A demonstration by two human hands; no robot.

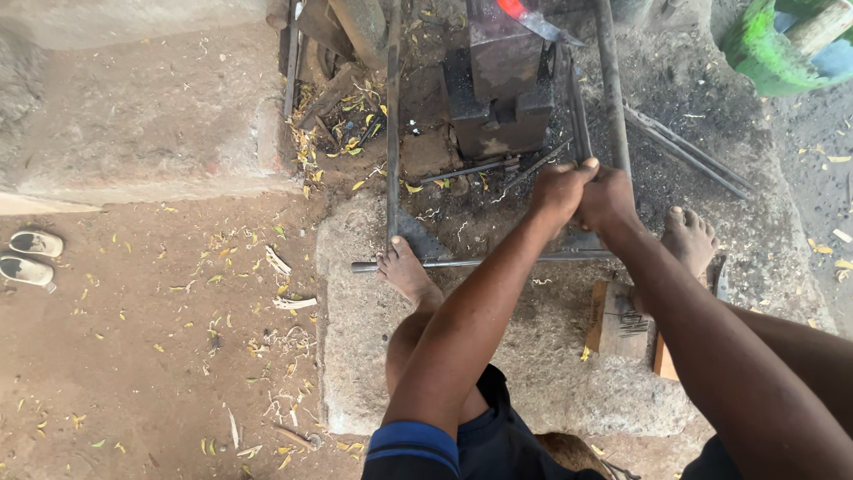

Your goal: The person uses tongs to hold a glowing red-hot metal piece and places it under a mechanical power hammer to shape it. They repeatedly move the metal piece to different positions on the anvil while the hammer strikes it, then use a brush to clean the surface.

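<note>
- Left hand (558, 188) and right hand (607, 197) close together, fingers wrapped shut around tongs (579, 120).
- Tongs reach toward anvil (499, 89); steady two-handed grip seems best.

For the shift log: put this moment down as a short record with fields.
setting: stone slab on dirt ground
left hand: clasped on the tongs
right hand: clasped on the same tongs, touching the left
tongs: reach up to the anvil
anvil: red-hot tip of a blade on top
feet: bare, left foot on a long rod
aside: pair of shoes, green tub
</note>
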